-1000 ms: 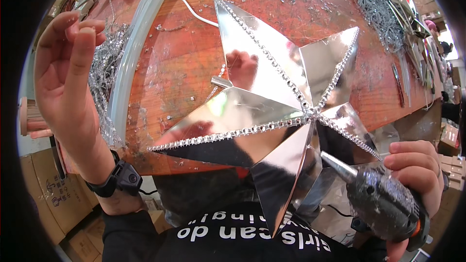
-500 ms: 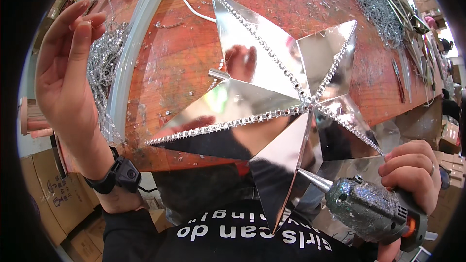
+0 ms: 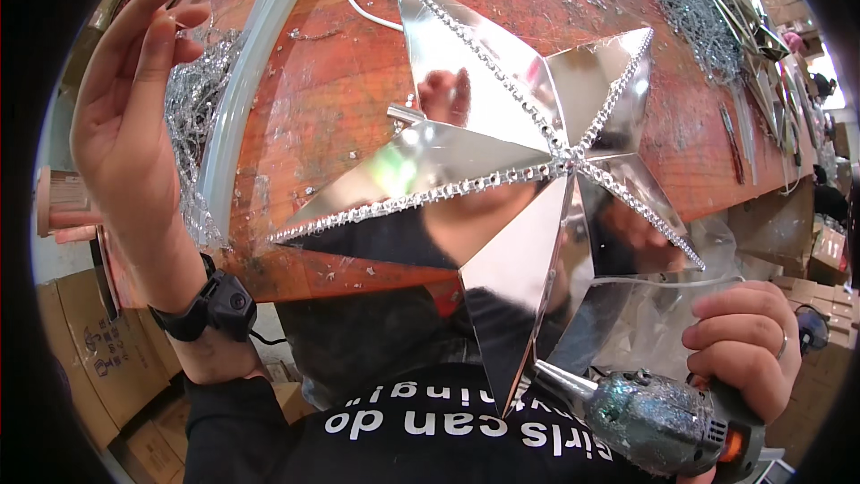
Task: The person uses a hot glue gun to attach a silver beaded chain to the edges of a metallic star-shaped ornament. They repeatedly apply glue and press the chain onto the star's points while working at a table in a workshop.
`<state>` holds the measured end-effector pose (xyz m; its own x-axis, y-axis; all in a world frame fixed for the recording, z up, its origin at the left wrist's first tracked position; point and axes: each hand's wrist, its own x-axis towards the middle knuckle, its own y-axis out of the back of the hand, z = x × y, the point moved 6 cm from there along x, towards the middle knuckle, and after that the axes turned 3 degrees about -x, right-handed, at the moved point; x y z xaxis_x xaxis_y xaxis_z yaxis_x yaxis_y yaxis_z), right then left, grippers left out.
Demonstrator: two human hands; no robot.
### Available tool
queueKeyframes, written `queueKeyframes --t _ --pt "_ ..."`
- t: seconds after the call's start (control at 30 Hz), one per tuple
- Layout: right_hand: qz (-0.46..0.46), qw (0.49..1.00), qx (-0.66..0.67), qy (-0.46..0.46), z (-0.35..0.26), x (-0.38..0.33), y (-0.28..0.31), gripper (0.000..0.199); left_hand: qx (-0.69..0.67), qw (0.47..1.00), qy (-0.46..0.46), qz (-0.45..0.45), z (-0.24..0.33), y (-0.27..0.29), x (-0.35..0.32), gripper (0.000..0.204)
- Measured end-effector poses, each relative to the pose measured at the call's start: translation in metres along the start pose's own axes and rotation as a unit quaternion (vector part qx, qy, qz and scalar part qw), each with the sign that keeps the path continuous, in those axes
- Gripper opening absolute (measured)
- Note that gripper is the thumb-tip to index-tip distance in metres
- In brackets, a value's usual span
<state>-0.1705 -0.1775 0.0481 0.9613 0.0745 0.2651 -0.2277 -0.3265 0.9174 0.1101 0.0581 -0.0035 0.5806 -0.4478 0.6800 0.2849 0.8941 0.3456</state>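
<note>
A large silver mirror-finish star (image 3: 506, 273) lies over the table's near edge, its lowest point reaching toward my shirt. Rhinestone chain (image 3: 430, 194) runs along the ridges of its other points, while the lowest ridge carries none. My right hand (image 3: 743, 341) grips a glitter-crusted hot glue gun (image 3: 658, 421). The metal nozzle is at the lowest point's ridge, close to its tip; whether it touches is unclear. My left hand (image 3: 134, 116) is raised at the left, fingers loosely bent and apart, with nothing visible in it. A small metal tube (image 3: 406, 114) sits in the notch between two points.
Clear glue sticks (image 3: 246, 99) lie in a bundle beside tangled silver chain (image 3: 193, 94) at the left. More silver chain (image 3: 690, 13) is heaped at the far right, near tweezers (image 3: 732, 143). A white cord (image 3: 358, 2) crosses behind the star. Cardboard boxes (image 3: 112, 341) stand below left.
The glue gun's nozzle has moved down the lowest ridge toward its tip, my right hand with it. The star has shifted slightly away from me. My left hand has risen a little.
</note>
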Motion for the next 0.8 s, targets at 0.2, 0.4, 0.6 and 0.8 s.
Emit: queueKeyframes --t 0.2,0.4,0.6,0.8 --pt "0.004 1.0 0.018 0.005 -0.005 -0.011 0.0 0.018 0.003 1.0 0.01 0.001 -0.01 0.007 0.001 0.029" --pt "0.015 1.0 0.015 -0.009 -0.005 -0.016 -0.006 0.018 -0.007 0.999 0.037 0.017 -0.009 0.008 0.001 0.029" --pt "-0.015 1.0 0.022 -0.011 -0.009 -0.018 -0.008 0.02 -0.006 0.998 0.053 0.018 -0.013 0.004 0.001 0.03" --pt "-0.064 0.997 0.034 -0.005 -0.013 -0.019 -0.008 0.02 -0.088 0.993 0.078 0.002 -0.03 0.018 0.002 0.031"
